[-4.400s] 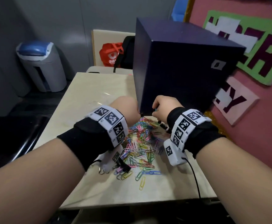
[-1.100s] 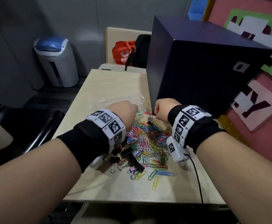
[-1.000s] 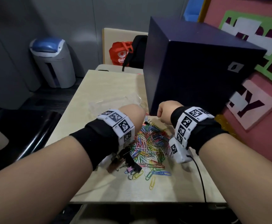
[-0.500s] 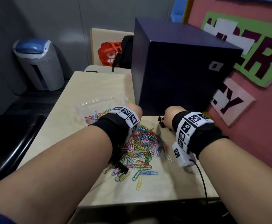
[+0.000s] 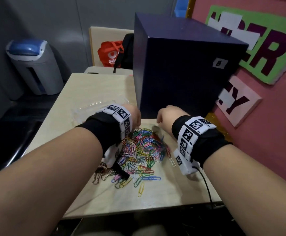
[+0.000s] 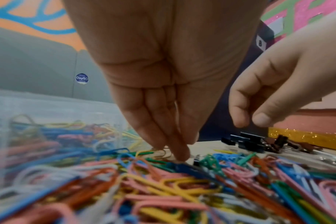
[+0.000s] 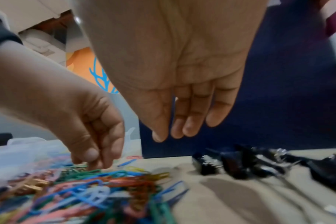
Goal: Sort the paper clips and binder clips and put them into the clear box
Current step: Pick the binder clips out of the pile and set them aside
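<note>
My left hand reaches its bunched fingertips down onto the pile of coloured paper clips, though I cannot tell whether it grasps one. My right hand hangs released above the black binder clips, right of the pile. The clear plastic box sits far left.

A heap of plastic-coated wire paper clips lies mid-surface. The clear plastic box sits behind-left; metal binder clips lie right; the big cardboard cube box stands behind.
</note>
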`<state>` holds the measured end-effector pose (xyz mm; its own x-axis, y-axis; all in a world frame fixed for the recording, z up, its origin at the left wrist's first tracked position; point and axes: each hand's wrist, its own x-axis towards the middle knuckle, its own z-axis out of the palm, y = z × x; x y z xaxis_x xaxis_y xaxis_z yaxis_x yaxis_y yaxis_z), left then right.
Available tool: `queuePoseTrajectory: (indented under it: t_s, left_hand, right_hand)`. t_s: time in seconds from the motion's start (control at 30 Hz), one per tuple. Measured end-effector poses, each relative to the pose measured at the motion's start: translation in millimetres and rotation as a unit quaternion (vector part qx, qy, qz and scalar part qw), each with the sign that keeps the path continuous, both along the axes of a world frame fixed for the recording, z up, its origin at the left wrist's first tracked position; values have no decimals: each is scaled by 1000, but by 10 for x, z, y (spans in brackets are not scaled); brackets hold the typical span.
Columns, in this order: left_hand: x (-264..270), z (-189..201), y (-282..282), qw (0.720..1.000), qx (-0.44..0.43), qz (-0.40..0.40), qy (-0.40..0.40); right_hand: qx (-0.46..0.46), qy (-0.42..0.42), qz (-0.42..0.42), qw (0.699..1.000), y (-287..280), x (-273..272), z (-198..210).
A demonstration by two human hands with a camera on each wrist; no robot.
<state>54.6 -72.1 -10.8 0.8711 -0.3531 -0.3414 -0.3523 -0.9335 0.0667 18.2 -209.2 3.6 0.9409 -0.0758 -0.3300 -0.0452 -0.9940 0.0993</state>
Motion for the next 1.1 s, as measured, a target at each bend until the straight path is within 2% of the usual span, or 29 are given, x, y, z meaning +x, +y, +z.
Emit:
queuePoseTrajectory:
  t_s: [0.07,0.17,0.27,0.43,0.63,0.83,1.1]
  left_hand:
    - [-14,-4,75,999,-9,24,-21]
    - [-86,49,106,999,23,-8,-47]
    - [-159,108,143,996,42,-29,-71]
    - [-237,119,264,995,58,-38,-65]
    - [-297,91,264,996,63,-38,-54]
    - [-355,51,225,996,38,-57,-62]
    - [-350,47,246,996,34,-75,-14]
  right_hand:
    - [52,-3,51,997,103,-39,14]
    - [95,-28,104,990,259,-86,-53]
    - [72,0,127,989,413,-51,-168]
    - [38,16,149,988,469,-37,-182]
    - [54,-14,130,990,442,-82,-223]
    - [74,-15,134,988,407,-141,-98]
    - [129,-34,94,987,285,-133,-1]
